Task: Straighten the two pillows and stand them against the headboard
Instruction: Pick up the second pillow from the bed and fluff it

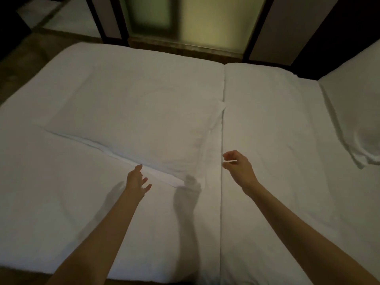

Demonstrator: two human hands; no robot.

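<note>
Reaching for the skewed pillow [144, 128] on the bed [267, 130]

Both hands were held empty: left hand [137, 181] spread beside its near edge, right hand [236, 167] loosely curled just off its corner. Both near corners would best be gripped evenly. A second pillow [353, 112] lay far right. No containers were seen.
</note>
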